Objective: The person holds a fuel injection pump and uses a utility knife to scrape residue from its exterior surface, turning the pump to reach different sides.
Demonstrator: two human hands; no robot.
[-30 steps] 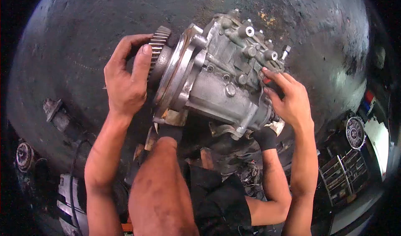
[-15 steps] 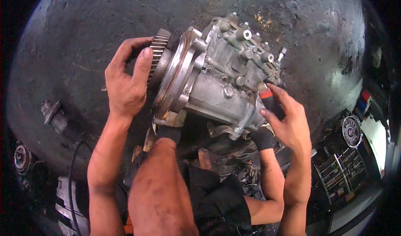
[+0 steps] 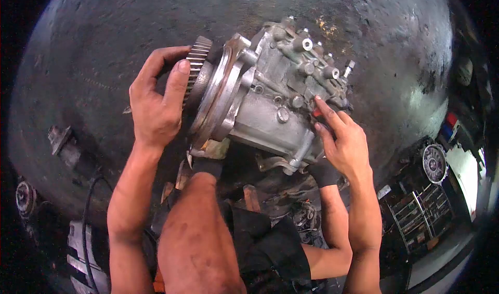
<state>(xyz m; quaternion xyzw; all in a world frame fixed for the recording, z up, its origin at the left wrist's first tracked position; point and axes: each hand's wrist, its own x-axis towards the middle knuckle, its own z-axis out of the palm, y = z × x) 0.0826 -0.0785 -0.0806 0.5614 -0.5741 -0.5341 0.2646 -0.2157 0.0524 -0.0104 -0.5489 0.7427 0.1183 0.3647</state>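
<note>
A grey metal fuel injection pump (image 3: pixel 260 107) lies tilted on the dark floor in front of me, with a toothed gear (image 3: pixel 199 55) on its left end. My left hand (image 3: pixel 158 94) is closed on the rim of that gear, thumb over the teeth. My right hand (image 3: pixel 345 143) is over the pump's right end, index finger and thumb pinched around a small red-and-black tool (image 3: pixel 316 112). Its working end is at the pump body, mostly hidden by the fingers; I cannot tell its kind.
My bent legs (image 3: pixel 200 231) are close below the pump, the feet partly hidden under it. A cylindrical metal part (image 3: pixel 62 140) lies on the floor (image 3: pixel 130 13) at left. At right are a round toothed disc (image 3: pixel 434 163) and a metal rack (image 3: pixel 421 216) with small items.
My right hand has moved left and inward over the pump with the red-and-black tool, its fingers closer together. My left hand stays on the gear.
</note>
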